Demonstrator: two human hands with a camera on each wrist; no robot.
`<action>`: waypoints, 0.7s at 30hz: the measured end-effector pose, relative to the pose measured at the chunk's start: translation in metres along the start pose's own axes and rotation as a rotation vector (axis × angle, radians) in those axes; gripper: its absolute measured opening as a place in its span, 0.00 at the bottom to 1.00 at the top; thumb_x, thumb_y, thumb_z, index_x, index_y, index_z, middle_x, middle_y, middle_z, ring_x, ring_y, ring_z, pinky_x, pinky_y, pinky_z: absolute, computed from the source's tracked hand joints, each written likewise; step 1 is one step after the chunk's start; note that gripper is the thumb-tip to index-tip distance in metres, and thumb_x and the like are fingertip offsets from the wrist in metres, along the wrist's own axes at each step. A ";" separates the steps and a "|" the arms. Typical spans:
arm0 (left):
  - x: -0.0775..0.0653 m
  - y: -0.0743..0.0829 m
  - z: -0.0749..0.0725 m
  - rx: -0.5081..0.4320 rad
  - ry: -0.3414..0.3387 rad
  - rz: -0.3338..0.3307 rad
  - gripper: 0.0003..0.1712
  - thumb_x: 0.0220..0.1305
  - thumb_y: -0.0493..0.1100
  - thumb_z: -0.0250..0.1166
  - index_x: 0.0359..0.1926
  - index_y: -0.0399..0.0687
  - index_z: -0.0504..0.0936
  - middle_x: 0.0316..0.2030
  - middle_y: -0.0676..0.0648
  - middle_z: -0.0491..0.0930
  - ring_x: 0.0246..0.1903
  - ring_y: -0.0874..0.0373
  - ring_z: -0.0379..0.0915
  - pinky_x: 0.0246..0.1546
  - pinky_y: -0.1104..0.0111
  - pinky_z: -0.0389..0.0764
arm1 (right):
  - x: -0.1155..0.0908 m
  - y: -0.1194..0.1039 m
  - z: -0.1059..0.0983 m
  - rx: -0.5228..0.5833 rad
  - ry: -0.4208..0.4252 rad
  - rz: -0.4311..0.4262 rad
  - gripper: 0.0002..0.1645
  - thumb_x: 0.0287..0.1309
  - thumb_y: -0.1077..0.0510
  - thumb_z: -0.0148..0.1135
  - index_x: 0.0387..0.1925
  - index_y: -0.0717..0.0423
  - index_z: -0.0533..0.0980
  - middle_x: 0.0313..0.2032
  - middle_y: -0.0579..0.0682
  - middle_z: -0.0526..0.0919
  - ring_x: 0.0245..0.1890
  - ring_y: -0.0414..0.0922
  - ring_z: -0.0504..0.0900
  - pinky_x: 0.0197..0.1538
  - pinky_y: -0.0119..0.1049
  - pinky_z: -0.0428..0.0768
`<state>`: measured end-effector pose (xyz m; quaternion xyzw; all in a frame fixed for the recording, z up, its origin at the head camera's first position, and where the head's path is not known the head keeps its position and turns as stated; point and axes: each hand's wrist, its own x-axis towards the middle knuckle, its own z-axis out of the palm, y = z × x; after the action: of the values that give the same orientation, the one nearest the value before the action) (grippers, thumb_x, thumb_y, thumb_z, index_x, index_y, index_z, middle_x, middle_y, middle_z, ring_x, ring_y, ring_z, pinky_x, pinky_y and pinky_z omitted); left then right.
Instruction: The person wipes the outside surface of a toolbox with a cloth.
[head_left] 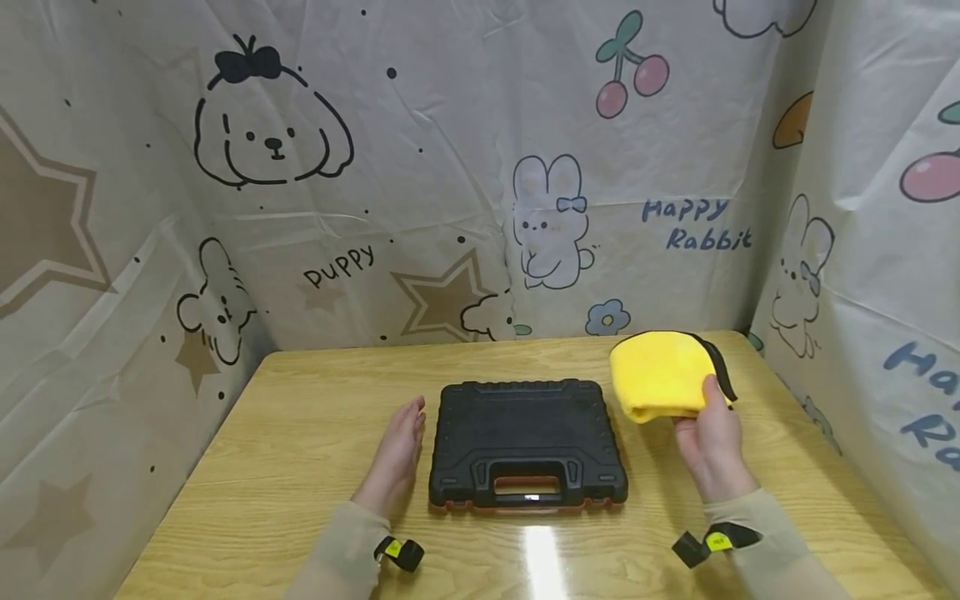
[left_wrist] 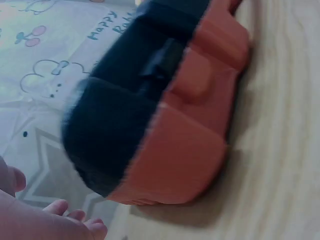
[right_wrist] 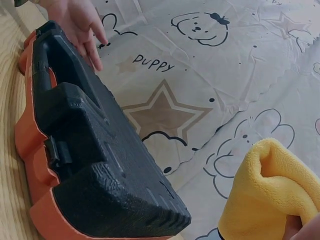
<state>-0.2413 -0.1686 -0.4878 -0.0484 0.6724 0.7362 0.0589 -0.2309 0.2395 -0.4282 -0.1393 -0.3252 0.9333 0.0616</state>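
A black and orange plastic carrying case [head_left: 525,425] lies flat on the table, its handle facing the near edge. To its right, my right hand [head_left: 716,437] grips a folded yellow cloth [head_left: 660,375] with dark edging, thumb on top and fingers underneath. The right wrist view shows the plush fold of the cloth [right_wrist: 270,195] beside the case [right_wrist: 100,150]. My left hand [head_left: 397,454] is at the left of the case with its fingers extended, holding nothing. In the left wrist view its fingers [left_wrist: 95,227] appear near the case's orange lower corner [left_wrist: 170,160].
The light wood table [head_left: 300,425] is walled at the back and sides by a printed cloth [head_left: 435,167] with cartoon animals and stars. Black straps with small devices [head_left: 405,554] are worn on both wrists. A bright reflection lies in front of the case.
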 end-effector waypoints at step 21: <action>0.002 -0.022 0.016 0.138 -0.036 -0.037 0.33 0.85 0.47 0.39 0.84 0.49 0.45 0.83 0.38 0.40 0.81 0.37 0.31 0.80 0.42 0.40 | 0.000 0.005 0.008 -0.129 -0.032 -0.053 0.37 0.78 0.41 0.43 0.81 0.47 0.52 0.64 0.39 0.70 0.61 0.31 0.74 0.54 0.26 0.82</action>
<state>-0.2396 -0.1504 -0.5080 -0.0435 0.7195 0.6876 0.0878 -0.2333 0.2306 -0.4254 -0.1196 -0.3893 0.9105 0.0718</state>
